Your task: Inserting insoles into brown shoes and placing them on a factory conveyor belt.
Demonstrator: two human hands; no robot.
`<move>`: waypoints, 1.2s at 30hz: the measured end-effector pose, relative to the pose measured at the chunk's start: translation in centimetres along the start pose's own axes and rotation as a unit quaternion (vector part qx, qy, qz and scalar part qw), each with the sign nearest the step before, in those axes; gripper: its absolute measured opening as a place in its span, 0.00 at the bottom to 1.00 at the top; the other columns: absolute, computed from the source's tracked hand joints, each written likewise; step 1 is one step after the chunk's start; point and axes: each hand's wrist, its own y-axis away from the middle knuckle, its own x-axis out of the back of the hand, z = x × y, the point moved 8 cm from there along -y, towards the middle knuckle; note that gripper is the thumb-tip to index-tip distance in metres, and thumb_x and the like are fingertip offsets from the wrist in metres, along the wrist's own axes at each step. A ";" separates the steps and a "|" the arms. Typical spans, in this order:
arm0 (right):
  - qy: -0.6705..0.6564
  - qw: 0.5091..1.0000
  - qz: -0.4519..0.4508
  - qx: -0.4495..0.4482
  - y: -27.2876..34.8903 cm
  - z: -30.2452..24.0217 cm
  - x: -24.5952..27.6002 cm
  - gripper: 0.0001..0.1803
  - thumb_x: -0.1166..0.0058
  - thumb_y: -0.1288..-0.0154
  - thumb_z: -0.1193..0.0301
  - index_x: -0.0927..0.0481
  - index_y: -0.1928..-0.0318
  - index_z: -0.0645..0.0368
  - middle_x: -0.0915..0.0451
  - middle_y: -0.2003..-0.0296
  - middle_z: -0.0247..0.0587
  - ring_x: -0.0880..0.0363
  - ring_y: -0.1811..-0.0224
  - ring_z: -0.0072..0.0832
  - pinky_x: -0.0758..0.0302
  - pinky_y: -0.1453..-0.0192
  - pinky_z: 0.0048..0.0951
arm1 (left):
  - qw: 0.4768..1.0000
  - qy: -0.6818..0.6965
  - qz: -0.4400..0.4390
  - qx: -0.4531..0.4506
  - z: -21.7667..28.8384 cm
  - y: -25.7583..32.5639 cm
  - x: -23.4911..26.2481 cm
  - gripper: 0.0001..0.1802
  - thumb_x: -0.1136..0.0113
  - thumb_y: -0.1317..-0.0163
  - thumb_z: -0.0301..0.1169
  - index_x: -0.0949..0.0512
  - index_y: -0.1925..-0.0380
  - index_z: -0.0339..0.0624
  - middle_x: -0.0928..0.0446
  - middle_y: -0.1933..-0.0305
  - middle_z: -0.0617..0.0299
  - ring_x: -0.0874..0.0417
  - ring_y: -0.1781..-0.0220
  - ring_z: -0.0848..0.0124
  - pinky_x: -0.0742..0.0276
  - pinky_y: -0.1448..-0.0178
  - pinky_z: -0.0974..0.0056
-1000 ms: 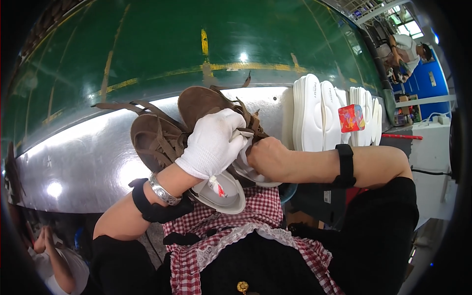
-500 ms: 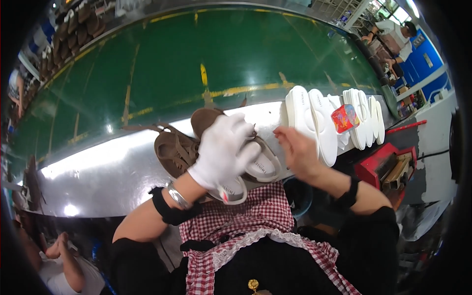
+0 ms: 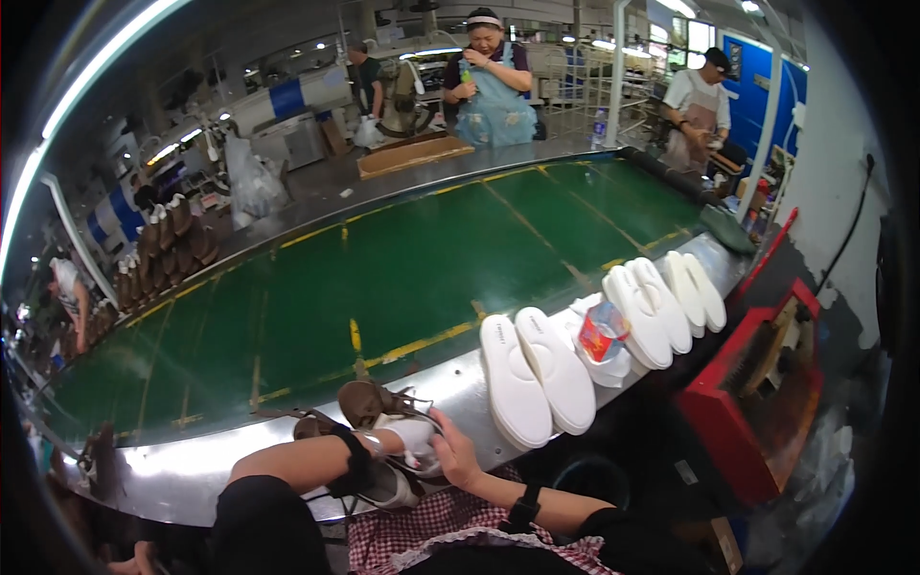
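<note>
The brown shoes (image 3: 360,404) point toes away, long axes slanting leftward

A long green conveyor belt (image 3: 431,278) with worn yellow lines crosses the middle of the frame, a steel ledge (image 3: 192,479) along its near side. Wire racks (image 3: 575,86) stand at upper centre-right. At upper right, a bright window (image 3: 702,36) shows near a blue panel (image 3: 752,91); a pale wall (image 3: 832,172) runs down the right. The dim upper left possibly holds machinery.
</note>
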 end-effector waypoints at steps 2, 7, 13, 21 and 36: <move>0.019 0.999 0.024 -0.029 -0.3 0.8 0.7 0.25 0.59 0.39 0.64 0.38 0.45 0.67 0.32 0.50 0.59 0.31 0.47 0.47 0.36 0.44 0.33 | 0.998 -0.023 0.020 -0.050 -0.5 -2.1 -0.7 0.15 0.45 0.55 0.37 0.23 0.68 0.41 0.24 0.67 0.52 0.23 0.69 0.58 0.28 0.61 0.60; 0.008 0.999 0.024 -0.021 -1.0 1.0 0.8 0.27 0.60 0.40 0.61 0.38 0.45 0.67 0.34 0.49 0.62 0.35 0.45 0.51 0.39 0.42 0.37 | 0.981 0.048 0.150 -0.114 -0.3 -2.5 -0.2 0.17 0.42 0.58 0.38 0.25 0.67 0.42 0.25 0.65 0.51 0.25 0.63 0.56 0.29 0.56 0.59; 0.073 0.997 0.012 0.000 -0.8 -0.1 1.0 0.26 0.63 0.39 0.60 0.38 0.45 0.65 0.38 0.45 0.64 0.37 0.44 0.53 0.38 0.42 0.36 | 0.966 0.131 0.157 -0.161 0.4 -1.1 -0.9 0.21 0.49 0.49 0.39 0.31 0.55 0.43 0.29 0.55 0.50 0.30 0.50 0.59 0.36 0.46 0.63; 0.081 0.997 -0.008 0.008 0.0 0.2 -0.6 0.27 0.58 0.43 0.63 0.37 0.45 0.64 0.37 0.47 0.66 0.37 0.45 0.54 0.39 0.42 0.41 | 0.974 0.110 0.189 -0.066 -6.2 -3.5 -6.8 0.29 0.53 0.46 0.41 0.40 0.44 0.42 0.37 0.44 0.50 0.37 0.42 0.60 0.46 0.37 0.63; 0.191 0.925 -0.172 0.278 2.0 -11.1 -5.1 0.20 0.41 0.56 0.65 0.28 0.64 0.64 0.31 0.55 0.53 0.32 0.52 0.47 0.33 0.50 0.40 | 0.851 -0.160 0.430 0.254 -2.6 16.4 1.3 0.18 0.43 0.57 0.38 0.30 0.69 0.36 0.31 0.65 0.48 0.29 0.60 0.55 0.32 0.55 0.55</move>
